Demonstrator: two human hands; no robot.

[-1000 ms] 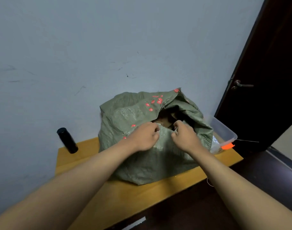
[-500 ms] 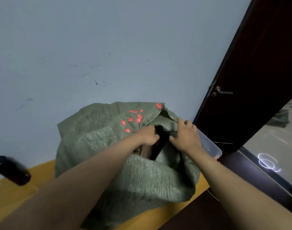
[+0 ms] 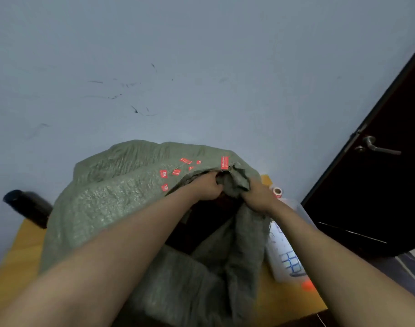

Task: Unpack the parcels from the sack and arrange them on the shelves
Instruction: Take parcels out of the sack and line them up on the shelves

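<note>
From the head view, the green woven sack point(image 3: 112, 208) stands on the yellow table point(image 3: 15, 260) against the pale wall, its mouth turned up toward the person and gaping dark between the two forearms. The parcels lie below and on the near side of both grips, down in that shadowed opening point(image 3: 201, 223) — something brownish shows there, though it is too dim to say what or how it lies. The left hand point(image 3: 207, 186) has its fingers curled round the far rim of the mouth, bunching the cloth beside the red stickers point(image 3: 164, 173). The right hand point(image 3: 257, 197) grips the crumpled flap of fabric just beside it, fingers closed on the weave. Both hands sit almost touching at the far edge, so either would reach down and back equally — neither holds a parcel. To the right, touching the sack, stands a clear plastic box point(image 3: 286, 258); a black bottle point(image 3: 27, 207) stands at the left.
</note>
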